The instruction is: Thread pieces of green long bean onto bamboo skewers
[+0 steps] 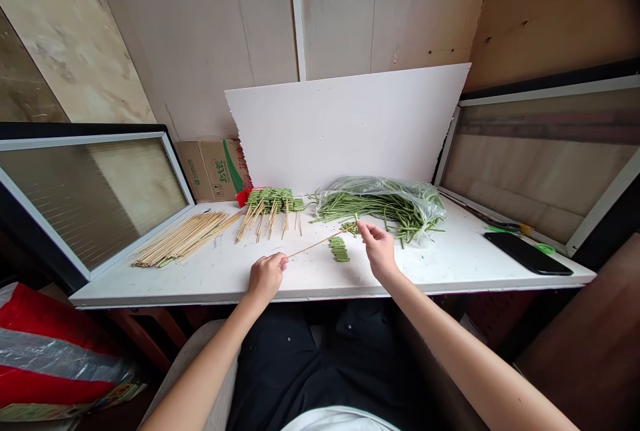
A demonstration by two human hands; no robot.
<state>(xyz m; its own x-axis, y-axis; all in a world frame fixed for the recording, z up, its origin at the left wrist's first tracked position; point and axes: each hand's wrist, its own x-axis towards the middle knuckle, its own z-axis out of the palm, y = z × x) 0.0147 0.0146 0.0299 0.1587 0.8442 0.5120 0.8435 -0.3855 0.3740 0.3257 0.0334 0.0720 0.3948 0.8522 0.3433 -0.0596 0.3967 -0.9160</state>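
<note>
My left hand [267, 276] is closed around the near end of a thin bamboo skewer [315, 245], which slants up to the right. At its far end, my right hand [377, 249] pinches a short piece of green bean [357, 216] between thumb and fingers. Whether the skewer's tip has entered that piece I cannot tell. Just left of my right hand, several cut bean pieces lie side by side in a row [339, 250] on the white table [210, 281]. A small pile of cut pieces [349, 227] sits behind them, partly hidden by the right hand.
Bare skewers [185, 238] lie in a heap at the left. Finished bean skewers [273, 201] are stacked at the back, near a cardboard box [215, 168]. Long beans fill a clear plastic bag [380, 204] behind my right hand. A black phone [527, 253] rests at the right edge.
</note>
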